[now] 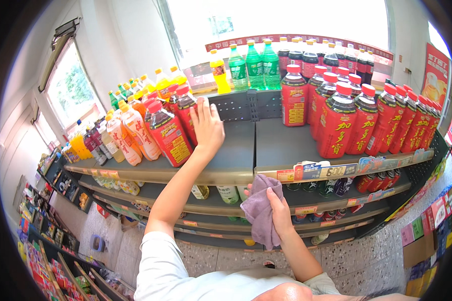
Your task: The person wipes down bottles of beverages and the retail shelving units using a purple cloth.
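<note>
My left hand [209,126] lies with spread fingers against the right side of a red-labelled drink bottle [185,109] with a red cap. It seems to touch the bottle without wrapping around it. Another red bottle [170,137] stands at the shelf front, left of my wrist. In my right hand [280,212] is a bunched purple cloth [261,210], held in front of the shelf's front edge. Between the two groups of red bottles, a bare stretch of the grey top shelf [235,145] shows. More red bottles [337,126] stand in rows on the right.
Green soda bottles [254,66] and dark cola bottles [309,58] stand behind a perforated back panel [229,107]. Orange-and-white bottles [135,133] line the left. Price tags [333,172] run along the front edge. Cartons [418,248] sit on the floor at right.
</note>
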{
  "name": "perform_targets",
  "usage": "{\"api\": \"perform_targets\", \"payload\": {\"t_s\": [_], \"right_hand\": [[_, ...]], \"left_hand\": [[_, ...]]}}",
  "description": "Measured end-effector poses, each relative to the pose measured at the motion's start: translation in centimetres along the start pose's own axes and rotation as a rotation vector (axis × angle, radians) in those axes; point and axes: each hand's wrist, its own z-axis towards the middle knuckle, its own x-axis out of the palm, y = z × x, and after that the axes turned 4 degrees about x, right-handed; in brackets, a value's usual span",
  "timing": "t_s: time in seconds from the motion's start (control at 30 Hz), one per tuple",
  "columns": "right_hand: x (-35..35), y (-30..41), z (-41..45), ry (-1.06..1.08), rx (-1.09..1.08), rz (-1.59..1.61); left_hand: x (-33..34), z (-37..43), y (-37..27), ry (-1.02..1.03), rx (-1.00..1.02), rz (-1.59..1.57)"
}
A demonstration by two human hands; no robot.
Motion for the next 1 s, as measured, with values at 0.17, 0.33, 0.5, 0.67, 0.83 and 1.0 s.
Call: {"api": "perform_targets", "payload": {"t_s": [0.17,0.33,0.5,0.67,0.83,1.0], "right_hand": [[-1.1,0.5,-0.6,-0.034,-0.057,-0.011],[-2.4,1.7,-1.7,-0.084,-0.126,-0.024],[-3.9,3.0,-2.9,-0.152,-0.236,-0.013],[-4.7,3.7,-3.6,-0.199,-0.301,-0.020],[-4.9,4.0,-3.7,-0.187,-0.317,-0.021],[-4.0,3.8,-3.6,-0.183,-0.306,-0.017]], "left_hand": [[2.3,4.8,-5.6,0.015,0.115,-0.574],[6.2,9.4,-12.3,0.078,0.026,-1.064],[7.3,11.4,-16.5,0.147,-0.387,-0.858],[7.5,10.8,-18.0,-0.007,-0.374,-0.830],[4.5,10.5,-18.7,-0.008,-0.446,-0.914],[3.5,10.2,-17.9,-0.087,-0.392,-1.221]]}}
